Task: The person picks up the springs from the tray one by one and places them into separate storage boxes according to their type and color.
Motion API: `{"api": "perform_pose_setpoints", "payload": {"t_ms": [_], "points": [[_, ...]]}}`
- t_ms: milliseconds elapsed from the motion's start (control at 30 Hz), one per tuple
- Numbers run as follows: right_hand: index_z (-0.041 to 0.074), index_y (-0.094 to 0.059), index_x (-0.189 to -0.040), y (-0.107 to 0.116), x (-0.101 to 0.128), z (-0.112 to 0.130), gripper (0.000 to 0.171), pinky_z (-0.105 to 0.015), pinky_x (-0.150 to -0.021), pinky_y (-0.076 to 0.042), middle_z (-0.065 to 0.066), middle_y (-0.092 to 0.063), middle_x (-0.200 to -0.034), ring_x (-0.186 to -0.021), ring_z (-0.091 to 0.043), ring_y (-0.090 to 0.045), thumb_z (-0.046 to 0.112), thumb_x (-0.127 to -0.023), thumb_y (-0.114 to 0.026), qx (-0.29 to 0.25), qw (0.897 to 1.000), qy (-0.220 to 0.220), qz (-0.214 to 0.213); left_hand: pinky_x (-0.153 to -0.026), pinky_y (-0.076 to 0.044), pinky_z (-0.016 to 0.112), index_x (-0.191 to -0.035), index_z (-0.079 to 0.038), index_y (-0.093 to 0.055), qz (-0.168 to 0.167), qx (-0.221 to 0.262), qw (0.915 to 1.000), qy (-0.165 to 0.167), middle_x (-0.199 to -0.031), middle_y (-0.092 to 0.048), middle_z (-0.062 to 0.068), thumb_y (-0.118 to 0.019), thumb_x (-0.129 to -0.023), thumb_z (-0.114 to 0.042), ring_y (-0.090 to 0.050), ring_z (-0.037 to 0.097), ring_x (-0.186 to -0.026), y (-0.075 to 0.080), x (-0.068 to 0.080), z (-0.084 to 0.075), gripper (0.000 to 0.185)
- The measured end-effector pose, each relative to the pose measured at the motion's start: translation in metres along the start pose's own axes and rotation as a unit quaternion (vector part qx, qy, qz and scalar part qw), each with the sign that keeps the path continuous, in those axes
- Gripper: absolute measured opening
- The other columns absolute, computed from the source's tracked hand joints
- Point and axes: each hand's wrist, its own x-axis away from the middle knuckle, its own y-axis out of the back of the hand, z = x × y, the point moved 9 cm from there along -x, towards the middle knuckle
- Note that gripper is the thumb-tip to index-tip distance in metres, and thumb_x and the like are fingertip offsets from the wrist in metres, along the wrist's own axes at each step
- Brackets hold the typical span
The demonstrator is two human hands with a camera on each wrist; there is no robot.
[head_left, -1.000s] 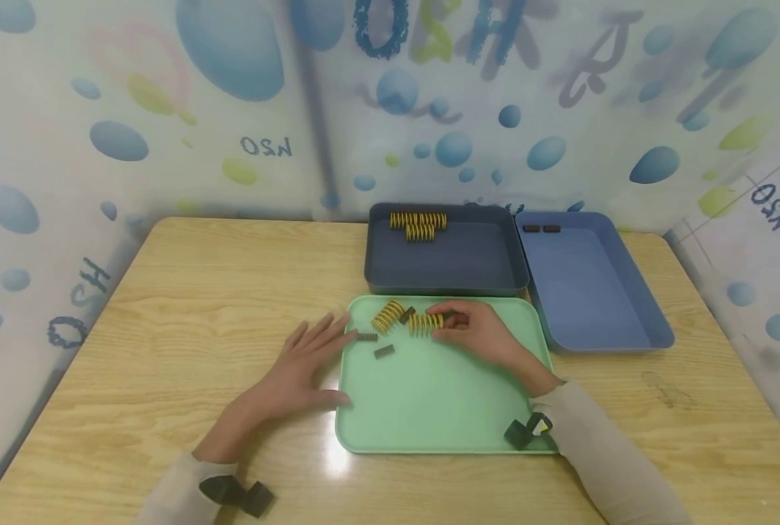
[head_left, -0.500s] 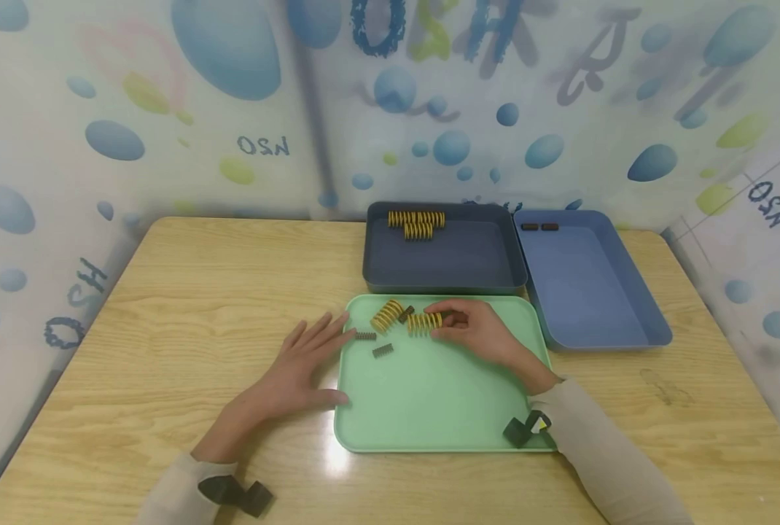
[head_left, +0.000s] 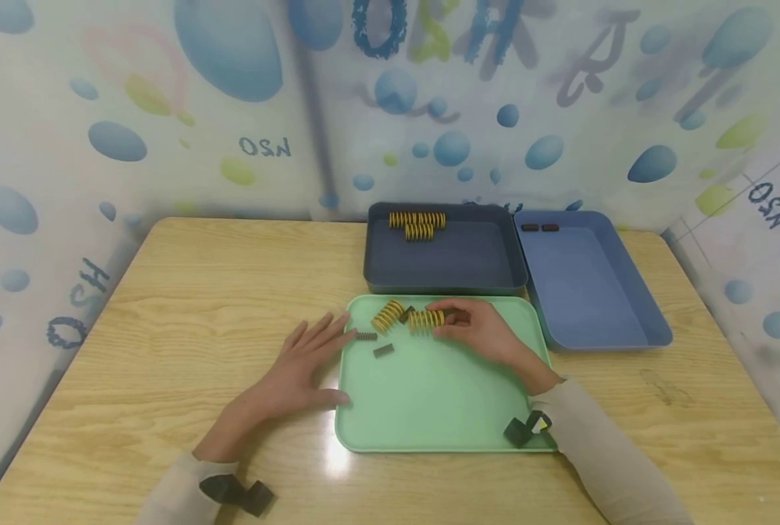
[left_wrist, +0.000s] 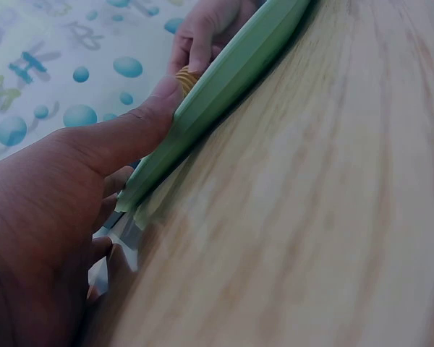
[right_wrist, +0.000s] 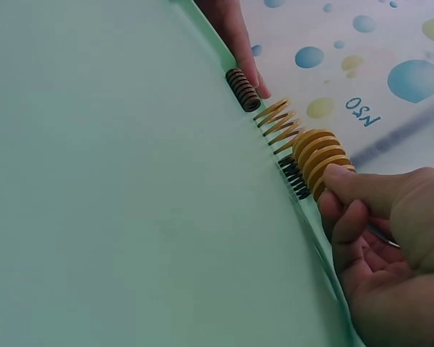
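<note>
Near the far edge of the green tray [head_left: 442, 408], right hand [head_left: 485, 332] is pinching a yellow spring [head_left: 424, 321]; left hand [head_left: 298, 372] is spreading at the left edge. Spring is looking light, stiff, rollable, likely wanting mid-coil grip.

Right grip [right_wrist: 414, 242] pinches yellow spring [right_wrist: 320, 153]; dark spring [right_wrist: 295, 178] beside.

Both sleeves [head_left: 606, 452] are showing plain beige; black bands [head_left: 219, 489] are sitting at the cuffs [head_left: 556, 396], each carrying a dark cube [head_left: 256, 499], the right bearing a yellow-and-white mark [head_left: 542, 426].
</note>
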Motion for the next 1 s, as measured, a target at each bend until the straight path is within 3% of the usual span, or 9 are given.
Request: {"api": "perform_pose_setpoints", "payload": {"t_ms": [300,600,767,1000], "points": [[0.021,-0.065,-0.121,0.005,0.005,0.008,0.037,-0.035,-0.069,-0.054,-0.002,-0.065,-0.109,-0.086,-0.020,-0.064,0.027,-0.085,-0.073,-0.005,1.000,-0.009,-0.003,-0.111,-0.003,0.059,-0.150,-0.015,-0.034,-0.003,-0.002,1.0000,-0.005,-0.158,-0.018,0.007,-0.070,-0.076,-0.059,-0.012,0.035,-0.143,-0.001,-0.001,-0.001,0.093],[0.014,-0.063,-0.124,0.017,0.003,0.021,0.038,-0.040,-0.066,-0.052,-0.009,-0.065,-0.099,-0.084,-0.023,-0.062,0.018,-0.087,-0.071,-0.025,1.000,0.004,-0.007,-0.111,-0.004,0.059,-0.150,-0.015,-0.034,-0.001,-0.008,1.0000,-0.005,-0.158,-0.019,0.008,-0.071,-0.076,-0.058,-0.012,0.036,-0.143,0.000,-0.003,-0.002,0.093],[0.003,-0.061,-0.126,0.030,0.003,0.042,0.038,-0.048,-0.071,-0.051,-0.015,-0.063,-0.110,-0.088,-0.029,-0.060,0.005,-0.089,-0.067,-0.024,0.999,0.018,-0.018,-0.111,-0.004,0.059,-0.149,-0.014,-0.034,-0.002,-0.006,1.0000,-0.004,-0.158,-0.019,0.008,-0.072,-0.075,-0.057,-0.013,0.037,-0.143,0.000,-0.002,-0.002,0.093],[0.002,-0.061,-0.124,0.051,0.001,0.065,0.035,-0.053,-0.076,-0.050,-0.017,-0.064,-0.098,-0.090,-0.041,-0.059,0.008,-0.090,-0.067,0.004,0.999,0.000,-0.041,-0.111,-0.004,0.059,-0.149,-0.013,-0.035,0.000,-0.001,1.0000,0.002,-0.158,-0.019,0.008,-0.072,-0.075,-0.056,-0.012,0.036,-0.143,0.001,-0.001,-0.001,0.093]]}}
